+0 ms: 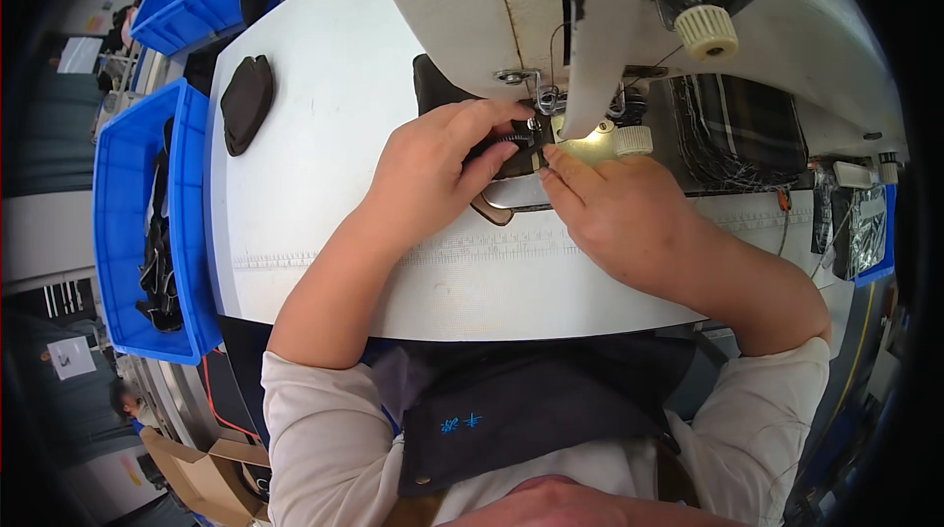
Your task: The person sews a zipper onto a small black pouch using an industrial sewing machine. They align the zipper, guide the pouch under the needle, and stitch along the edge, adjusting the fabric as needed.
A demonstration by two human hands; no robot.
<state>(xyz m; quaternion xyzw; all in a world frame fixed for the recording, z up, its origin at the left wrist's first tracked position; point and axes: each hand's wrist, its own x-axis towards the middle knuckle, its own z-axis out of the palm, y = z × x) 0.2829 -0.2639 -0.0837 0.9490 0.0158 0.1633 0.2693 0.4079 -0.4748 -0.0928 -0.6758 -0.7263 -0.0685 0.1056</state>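
Observation:
A white sewing machine [472,6] stands over the work, its needle area lit by a small lamp. Beneath the presser foot [536,122] lies a dark fabric piece [519,165] with a lighter stripe. My left hand [428,163] grips its left side, thumb and forefinger closed close to the foot. From the right, my right hand [629,217] pinches the near edge of the same fabric with thumb and forefinger. More dark cloth [438,87] shows beyond my left hand. A brown-edged flap [494,212] sticks out below the fingers.
A dark stitched pouch-like piece [247,104] lies on the white table [315,212] at left. Blue bins [200,222] with dark pieces line the left side. Stacked plaid fabric [742,134] sits right of the needle. A printed ruler strip [442,252] crosses the table.

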